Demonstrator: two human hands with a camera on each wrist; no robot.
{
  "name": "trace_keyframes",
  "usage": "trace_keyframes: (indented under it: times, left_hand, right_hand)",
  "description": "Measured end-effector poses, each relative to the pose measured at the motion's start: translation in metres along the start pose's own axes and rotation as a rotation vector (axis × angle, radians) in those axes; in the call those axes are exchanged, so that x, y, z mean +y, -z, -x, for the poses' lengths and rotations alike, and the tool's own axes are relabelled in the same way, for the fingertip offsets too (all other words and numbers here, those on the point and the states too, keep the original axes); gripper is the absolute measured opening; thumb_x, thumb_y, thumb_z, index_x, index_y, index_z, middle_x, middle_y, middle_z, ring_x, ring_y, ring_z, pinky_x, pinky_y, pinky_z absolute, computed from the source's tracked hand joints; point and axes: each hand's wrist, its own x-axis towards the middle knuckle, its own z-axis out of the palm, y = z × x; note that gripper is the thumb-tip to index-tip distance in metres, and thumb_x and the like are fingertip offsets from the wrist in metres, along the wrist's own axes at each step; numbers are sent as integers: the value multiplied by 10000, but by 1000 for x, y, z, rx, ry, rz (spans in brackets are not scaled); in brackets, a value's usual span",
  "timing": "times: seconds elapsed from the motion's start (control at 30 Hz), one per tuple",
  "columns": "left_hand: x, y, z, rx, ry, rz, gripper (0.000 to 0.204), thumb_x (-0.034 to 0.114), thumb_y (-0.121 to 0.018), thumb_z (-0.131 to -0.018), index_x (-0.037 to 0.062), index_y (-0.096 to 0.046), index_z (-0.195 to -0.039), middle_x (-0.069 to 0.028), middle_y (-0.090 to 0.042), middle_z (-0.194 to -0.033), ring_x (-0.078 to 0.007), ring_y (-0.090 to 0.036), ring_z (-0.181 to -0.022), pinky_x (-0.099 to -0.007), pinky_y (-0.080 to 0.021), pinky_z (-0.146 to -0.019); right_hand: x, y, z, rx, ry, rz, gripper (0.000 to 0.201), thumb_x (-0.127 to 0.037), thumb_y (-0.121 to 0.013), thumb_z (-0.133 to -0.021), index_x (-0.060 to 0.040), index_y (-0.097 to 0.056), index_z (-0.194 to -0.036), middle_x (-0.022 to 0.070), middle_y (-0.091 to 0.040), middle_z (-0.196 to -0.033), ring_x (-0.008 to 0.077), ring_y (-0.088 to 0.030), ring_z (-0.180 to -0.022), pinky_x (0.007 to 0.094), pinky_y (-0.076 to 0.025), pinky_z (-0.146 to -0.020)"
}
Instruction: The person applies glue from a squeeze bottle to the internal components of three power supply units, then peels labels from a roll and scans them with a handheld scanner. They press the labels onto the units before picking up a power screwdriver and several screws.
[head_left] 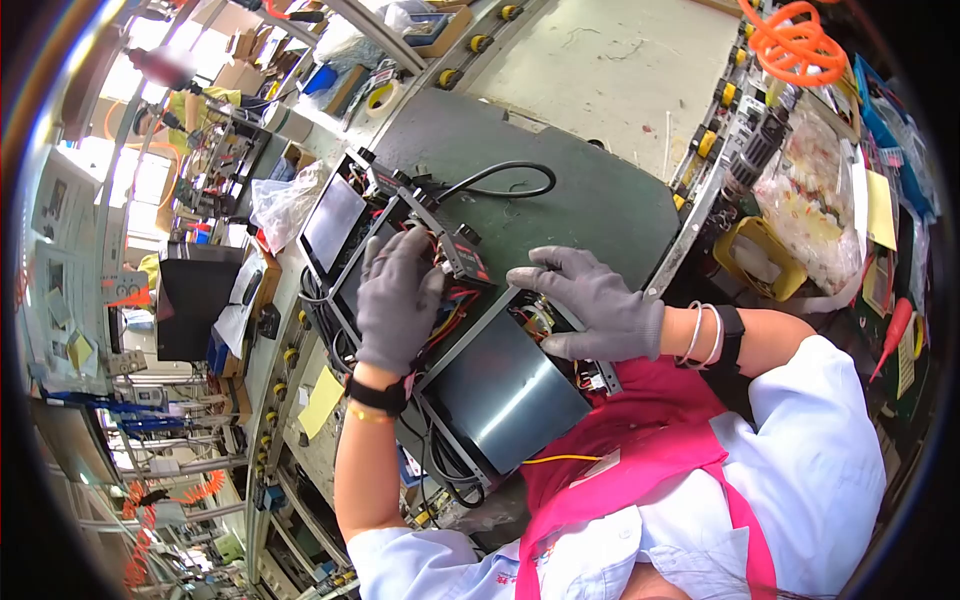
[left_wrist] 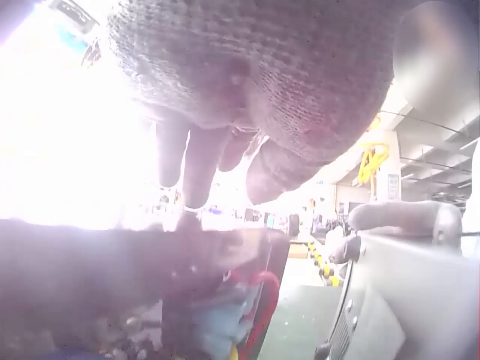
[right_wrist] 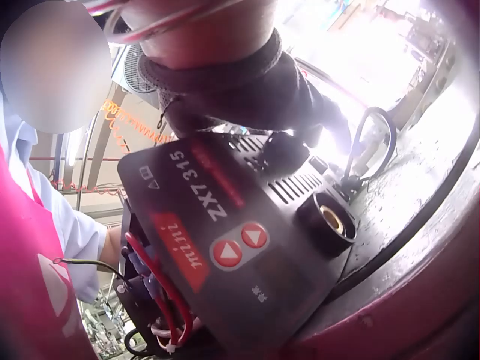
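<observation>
Two welding machines with exposed wiring sit side by side on the green mat. My gloved left hand [head_left: 398, 300] lies over the farther machine [head_left: 335, 225], close to its black front panel [head_left: 462, 255]. In the left wrist view, the fingers of that hand [left_wrist: 247, 82] reach down straight, tips right at the machine's top edge. My gloved right hand [head_left: 605, 308] is spread over the nearer machine, whose side is a shiny grey-blue cover [head_left: 505, 395]. The right wrist view shows this hand [right_wrist: 240, 94] on the vented casing behind a ZX7315 front panel [right_wrist: 217, 232]; red wires [right_wrist: 176, 300] hang beside it.
A black cable [head_left: 510, 170] loops across the green mat [head_left: 590, 215]. Roller rails [head_left: 705, 145] edge the bench. On the right are a hanging power driver [head_left: 765, 145], an orange coiled hose [head_left: 795, 45], a yellow bin [head_left: 760, 260] and a red screwdriver [head_left: 895, 330].
</observation>
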Motion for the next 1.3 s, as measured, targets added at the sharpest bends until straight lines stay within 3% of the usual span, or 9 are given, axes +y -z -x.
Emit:
trace_keyframes:
  times: [0.17,0.33,0.43,0.6,0.63,0.7,1.07,1.27,1.3]
  left_hand:
    - [3,7,23,-28,104,122,487,229,-691,-812,30,-511,-1218,-161,-617,-1098,-339,-607,-1004,-381,-479,-888]
    - [-3,-10,10,-186,-11,-36,711,409,-690,-762,8,-454,-1299,-190,-517,-1274,-377,-433,-1228,-467,-315,-1043]
    - [-5,-21,8,-276,14,-118,938,239,-811,-547,19,-378,-1349,-173,-520,-1266,-363,-418,-1249,-463,-298,-1085]
    - [1,-21,11,-233,32,-51,907,117,-781,-532,31,-374,-1338,-175,-554,-1154,-352,-495,-1109,-441,-377,-965]
    - [1,-21,12,-245,40,-39,901,127,-781,-533,29,-379,-1333,-176,-555,-1150,-352,-490,-1118,-438,-375,-970]
    - [0,-16,15,-270,52,-61,895,129,-779,-535,26,-384,-1332,-170,-557,-1142,-352,-489,-1120,-438,-371,-974]
    - [4,-17,25,-255,37,-36,904,97,-770,-543,30,-380,-1356,-170,-537,-1209,-357,-467,-1166,-431,-353,-1005]
    - [19,-9,17,-250,70,-19,812,13,-732,-612,83,-404,-1351,-176,-524,-1241,-365,-443,-1203,-435,-365,-1020]
    - [25,-6,17,-277,55,-36,786,32,-732,-635,99,-411,-1348,-170,-523,-1250,-363,-435,-1216,-431,-358,-1031]
  right_hand:
    - [3,28,16,131,42,-145,638,-300,-699,-711,-96,-507,-1285,215,-454,-1255,381,-441,-1182,441,-362,-1016]
    - [11,49,53,272,30,-190,517,-234,-666,-748,-49,-552,-1217,163,-523,-1170,322,-494,-1127,409,-412,-977]
    - [10,93,100,433,-15,-133,417,-178,-657,-757,-54,-595,-1150,132,-580,-1034,273,-569,-1009,382,-464,-894]
    - [37,157,181,851,-308,105,343,-24,-601,-782,-71,-619,-1121,64,-639,-933,145,-599,-766,284,-496,-698]
    - [61,179,203,965,-172,394,317,-5,-570,-795,-66,-626,-1102,70,-645,-906,154,-606,-763,289,-499,-705]
    - [80,212,252,1120,-479,515,277,-29,-552,-803,-64,-635,-1066,106,-656,-907,215,-632,-793,305,-503,-736]
    - [117,297,410,841,-1577,946,370,-263,-634,-743,-66,-626,-1056,208,-640,-1035,353,-613,-988,418,-481,-861]
    - [156,283,447,565,-1711,766,560,-444,-667,-707,-76,-581,-1120,199,-608,-1125,350,-587,-1050,437,-483,-826]
    - [153,272,460,788,-1430,651,539,-398,-653,-743,-74,-559,-1164,134,-621,-1076,264,-610,-989,405,-487,-809]
